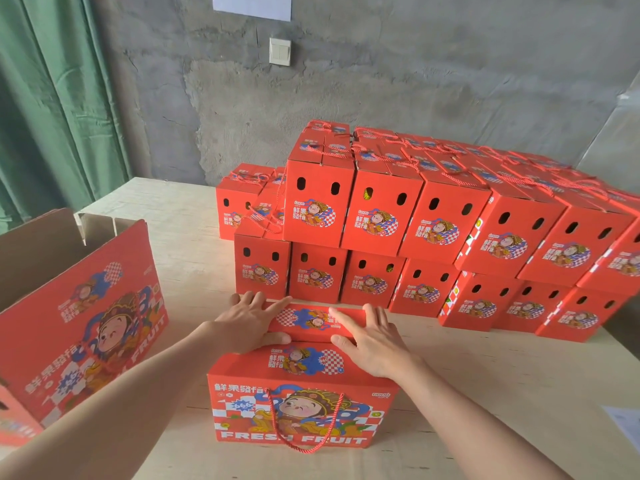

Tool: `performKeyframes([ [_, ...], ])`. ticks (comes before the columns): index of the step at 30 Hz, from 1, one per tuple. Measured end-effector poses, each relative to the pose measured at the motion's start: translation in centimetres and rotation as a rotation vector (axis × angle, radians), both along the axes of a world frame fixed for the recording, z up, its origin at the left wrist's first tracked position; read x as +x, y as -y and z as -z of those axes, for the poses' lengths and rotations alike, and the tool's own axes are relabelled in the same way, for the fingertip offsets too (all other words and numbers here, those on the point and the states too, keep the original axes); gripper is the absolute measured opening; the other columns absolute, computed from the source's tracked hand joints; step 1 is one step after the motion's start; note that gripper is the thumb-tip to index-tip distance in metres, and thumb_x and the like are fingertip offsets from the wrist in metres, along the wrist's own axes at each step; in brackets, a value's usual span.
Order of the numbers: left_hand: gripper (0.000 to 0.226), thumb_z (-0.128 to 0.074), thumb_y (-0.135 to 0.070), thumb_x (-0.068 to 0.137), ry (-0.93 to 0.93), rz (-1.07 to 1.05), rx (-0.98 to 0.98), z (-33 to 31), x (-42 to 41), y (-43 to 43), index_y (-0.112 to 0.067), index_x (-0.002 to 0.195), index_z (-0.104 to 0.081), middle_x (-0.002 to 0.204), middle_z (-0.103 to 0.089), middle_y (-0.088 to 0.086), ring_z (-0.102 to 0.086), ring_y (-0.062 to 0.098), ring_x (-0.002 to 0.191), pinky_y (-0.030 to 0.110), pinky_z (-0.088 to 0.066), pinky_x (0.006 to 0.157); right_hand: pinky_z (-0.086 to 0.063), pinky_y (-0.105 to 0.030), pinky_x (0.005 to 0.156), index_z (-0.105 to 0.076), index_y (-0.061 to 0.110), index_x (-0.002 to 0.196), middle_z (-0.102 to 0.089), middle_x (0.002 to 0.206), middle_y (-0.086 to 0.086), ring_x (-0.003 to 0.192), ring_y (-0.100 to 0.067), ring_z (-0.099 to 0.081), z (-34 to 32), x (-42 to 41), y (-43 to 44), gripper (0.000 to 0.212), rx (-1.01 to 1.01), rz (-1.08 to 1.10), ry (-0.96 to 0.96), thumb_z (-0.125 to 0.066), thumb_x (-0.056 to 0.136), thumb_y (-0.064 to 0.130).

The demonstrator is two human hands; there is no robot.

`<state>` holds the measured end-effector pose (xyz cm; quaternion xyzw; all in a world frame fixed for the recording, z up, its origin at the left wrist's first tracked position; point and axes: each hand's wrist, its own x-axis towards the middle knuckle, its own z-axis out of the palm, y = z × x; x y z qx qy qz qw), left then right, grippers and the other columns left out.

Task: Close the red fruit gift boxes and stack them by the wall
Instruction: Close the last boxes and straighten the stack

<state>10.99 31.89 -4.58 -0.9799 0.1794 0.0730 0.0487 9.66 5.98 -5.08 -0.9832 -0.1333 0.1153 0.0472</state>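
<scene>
A red fruit gift box [304,410] with a cartoon figure and "FRESH FRUIT" lettering stands on the wooden table right in front of me. A red rope handle [304,431] hangs down its front. Its far top flap [317,322] lies nearly flat under both palms. My left hand [251,322] presses the flap's left end with fingers spread and thumb at the near edge. My right hand [369,336] presses the right end the same way. Behind it, a stack of closed red gift boxes [433,237] stands two layers high along the grey wall.
An open red gift box [79,317] with raised brown flaps stands at the left. A pale wooden table [485,393] carries everything. A green curtain [52,109] hangs at the left, a wall switch [280,51] sits above the stack, and a sheet of paper [623,424] lies at the right edge.
</scene>
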Motion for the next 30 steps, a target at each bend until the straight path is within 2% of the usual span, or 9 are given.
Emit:
performKeyframes([
  [7,0.117,0.038,-0.083,0.044,0.028,-0.069,-0.118,1.1,-0.1,0.1,-0.041,0.149,0.007,0.140,-0.033,0.005,-0.028,0.026,0.133,0.049,-0.011,0.113,0.020,-0.049,0.111,0.019,0.060,0.136,0.036,0.151,-0.002,0.135,-0.029,0.038,0.5,-0.2,0.1,0.051,-0.012,-0.068,0.035,-0.011,0.095,0.064],
  [10,0.116,0.040,-0.081,0.044,0.052,-0.061,-0.121,1.7,0.1,0.2,-0.039,0.148,0.011,0.150,-0.023,0.000,-0.014,0.023,0.143,0.052,0.004,0.115,0.021,-0.044,0.111,0.021,0.062,0.131,0.038,0.147,0.008,0.137,-0.024,0.037,0.9,-0.5,0.1,0.048,-0.007,-0.150,0.111,-0.012,0.096,0.062],
  [15,0.077,0.015,-0.070,0.079,0.035,-0.196,-0.130,2.1,-0.6,1.3,-0.036,0.147,0.018,0.157,0.023,0.003,0.025,0.028,0.142,0.050,0.015,0.114,0.016,-0.042,0.114,0.017,0.066,0.129,0.032,0.147,0.014,0.139,-0.020,0.031,1.0,-0.3,0.2,0.045,0.021,-0.131,0.076,-0.013,0.095,0.063],
  [19,0.068,-0.005,-0.061,0.094,0.029,-0.419,-0.187,3.0,-2.7,1.1,-0.027,0.147,0.022,0.150,0.035,0.014,0.033,0.031,0.137,0.047,0.019,0.110,0.017,-0.036,0.112,0.000,0.065,0.137,0.023,0.150,0.016,0.143,-0.023,0.025,1.3,-0.3,0.3,0.043,0.139,-0.051,0.111,-0.016,0.097,0.061],
  [20,0.068,-0.009,-0.059,0.095,0.030,-0.456,-0.221,3.2,-3.3,0.6,-0.027,0.148,0.020,0.151,0.032,0.016,0.030,0.033,0.139,0.046,0.014,0.113,0.015,-0.035,0.113,-0.007,0.061,0.140,0.019,0.153,0.013,0.144,-0.024,0.022,1.3,-0.3,0.3,0.044,0.159,-0.027,0.119,-0.019,0.098,0.058],
  [22,0.064,-0.017,-0.053,0.098,-0.010,-0.519,-0.387,2.9,-3.9,-0.3,-0.028,0.151,0.010,0.156,0.020,0.016,0.002,0.036,0.146,0.046,-0.016,0.116,0.007,-0.034,0.116,-0.022,0.050,0.145,0.008,0.159,0.004,0.147,-0.023,0.014,0.9,-0.2,0.4,0.044,0.269,0.037,0.126,-0.029,0.101,0.048],
  [24,0.059,-0.023,-0.043,0.102,-0.056,-0.538,-0.599,2.4,-3.8,-1.2,-0.023,0.152,-0.001,0.159,-0.002,0.015,-0.029,0.035,0.139,0.039,-0.036,0.104,0.001,-0.032,0.116,-0.035,0.038,0.144,0.002,0.161,0.000,0.147,-0.017,0.010,0.4,-0.2,1.1,0.042,0.463,0.080,0.085,-0.037,0.103,0.031],
  [27,0.057,-0.028,-0.033,0.103,-0.111,-0.568,-0.897,2.3,-3.6,-2.2,-0.020,0.152,0.000,0.149,-0.035,0.014,-0.049,0.031,0.124,0.031,-0.041,0.093,0.003,-0.033,0.116,-0.040,0.030,0.141,0.006,0.160,0.002,0.145,-0.012,0.015,0.6,-0.8,2.3,0.042,0.652,0.068,0.027,-0.043,0.102,0.018],
  [30,0.065,-0.032,-0.036,0.102,-0.190,-0.679,-1.142,2.4,-3.6,-2.2,-0.018,0.152,0.006,0.145,-0.039,0.015,-0.051,0.030,0.119,0.034,-0.044,0.093,-0.001,-0.040,0.119,-0.031,0.037,0.143,0.013,0.159,0.004,0.145,-0.009,0.016,0.6,-1.4,2.2,0.051,0.871,0.223,-0.048,-0.049,0.099,0.019],
])
